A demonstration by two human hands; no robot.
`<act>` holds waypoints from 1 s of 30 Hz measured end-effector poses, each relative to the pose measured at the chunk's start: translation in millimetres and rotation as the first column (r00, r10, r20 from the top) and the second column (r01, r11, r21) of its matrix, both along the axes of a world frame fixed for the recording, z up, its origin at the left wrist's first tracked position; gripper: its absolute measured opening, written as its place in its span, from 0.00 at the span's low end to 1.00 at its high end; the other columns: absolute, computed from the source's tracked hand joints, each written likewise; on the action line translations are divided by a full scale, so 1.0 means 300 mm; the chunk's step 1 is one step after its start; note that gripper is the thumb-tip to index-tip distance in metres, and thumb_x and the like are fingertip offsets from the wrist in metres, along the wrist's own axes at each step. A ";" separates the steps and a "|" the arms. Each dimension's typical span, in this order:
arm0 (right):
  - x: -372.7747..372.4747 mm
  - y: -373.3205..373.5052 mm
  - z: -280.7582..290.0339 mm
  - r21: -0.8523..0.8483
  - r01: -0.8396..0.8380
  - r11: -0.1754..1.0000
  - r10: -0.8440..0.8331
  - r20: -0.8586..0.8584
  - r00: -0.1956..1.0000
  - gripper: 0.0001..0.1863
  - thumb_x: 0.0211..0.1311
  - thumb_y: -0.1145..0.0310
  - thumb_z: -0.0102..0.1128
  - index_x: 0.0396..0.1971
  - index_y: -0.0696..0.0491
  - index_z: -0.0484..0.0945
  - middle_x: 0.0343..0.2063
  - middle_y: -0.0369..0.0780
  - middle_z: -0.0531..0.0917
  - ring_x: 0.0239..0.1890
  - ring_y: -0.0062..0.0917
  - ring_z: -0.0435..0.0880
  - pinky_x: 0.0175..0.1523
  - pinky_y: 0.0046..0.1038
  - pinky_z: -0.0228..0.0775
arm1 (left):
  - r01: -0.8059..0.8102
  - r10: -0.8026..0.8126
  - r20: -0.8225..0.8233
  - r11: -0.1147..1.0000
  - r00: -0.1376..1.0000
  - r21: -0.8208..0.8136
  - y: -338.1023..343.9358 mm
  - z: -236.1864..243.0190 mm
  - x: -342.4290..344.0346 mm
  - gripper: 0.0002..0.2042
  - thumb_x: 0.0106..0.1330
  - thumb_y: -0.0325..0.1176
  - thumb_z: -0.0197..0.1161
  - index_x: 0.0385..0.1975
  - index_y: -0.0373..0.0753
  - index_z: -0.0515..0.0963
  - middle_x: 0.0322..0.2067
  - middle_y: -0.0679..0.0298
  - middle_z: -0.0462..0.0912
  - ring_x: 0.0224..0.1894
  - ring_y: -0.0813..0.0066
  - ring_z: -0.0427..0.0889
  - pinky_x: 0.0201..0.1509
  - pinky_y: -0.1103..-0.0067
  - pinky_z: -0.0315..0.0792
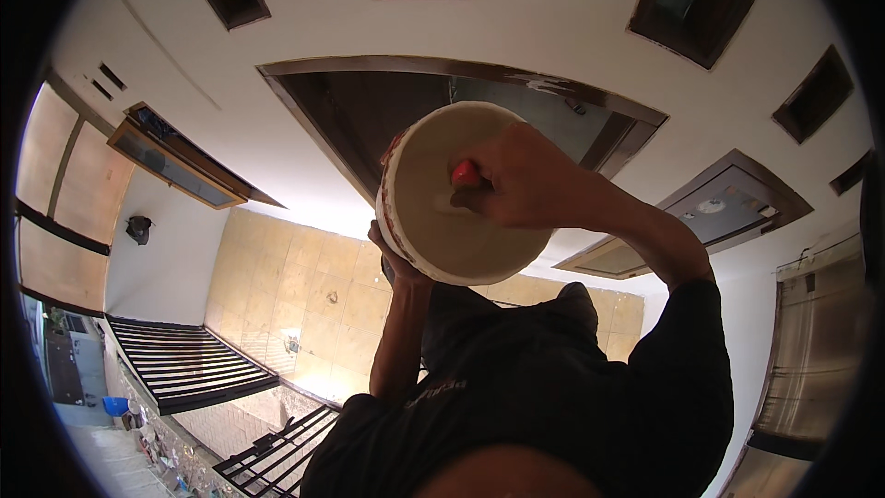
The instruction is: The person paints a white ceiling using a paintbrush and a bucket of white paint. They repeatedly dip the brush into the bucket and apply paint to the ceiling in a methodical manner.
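A round whitish bucket (pixel 419 235) is held up in front of me, its open mouth facing me and reddish marks on its outer side. My left hand (pixel 398 256) supports it from the lower left, the fingers partly hidden behind its wall. Over the mouth, my right hand (pixel 521 180) is closed around a tool with a red handle (pixel 464 173). The handle's rounded end pokes out of the fist. The tool's working end is hidden by the hand, so its kind cannot be told. Pale cream colour covers the bucket's inside.
Ahead rises a white wall (pixel 313 23) with a brown-framed doorway (pixel 350 120) and several small dark openings. Wood-framed windows (pixel 175 164) (pixel 710 207) flank it. Below are yellowish floor tiles (pixel 313 290). Black metal railings (pixel 189 360) run along the left, with a blue container (pixel 115 406) beyond.
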State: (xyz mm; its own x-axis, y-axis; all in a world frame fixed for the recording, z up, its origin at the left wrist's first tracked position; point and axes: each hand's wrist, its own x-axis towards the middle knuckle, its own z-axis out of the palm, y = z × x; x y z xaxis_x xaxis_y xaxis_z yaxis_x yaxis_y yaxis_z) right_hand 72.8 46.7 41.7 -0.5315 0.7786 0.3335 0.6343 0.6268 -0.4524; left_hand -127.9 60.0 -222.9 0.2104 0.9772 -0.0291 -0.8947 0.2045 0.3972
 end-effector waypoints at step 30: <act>0.100 -0.171 0.070 0.184 0.250 0.951 -0.163 -0.391 0.906 0.10 0.56 0.68 0.73 0.36 0.55 0.85 0.29 0.42 0.88 0.28 0.27 0.89 0.34 0.24 0.83 | -0.154 0.262 -0.542 0.959 0.798 0.237 -0.068 0.413 0.129 0.50 0.29 0.46 0.84 0.59 0.37 0.68 0.51 0.59 0.79 0.50 0.66 0.81 0.51 0.71 0.78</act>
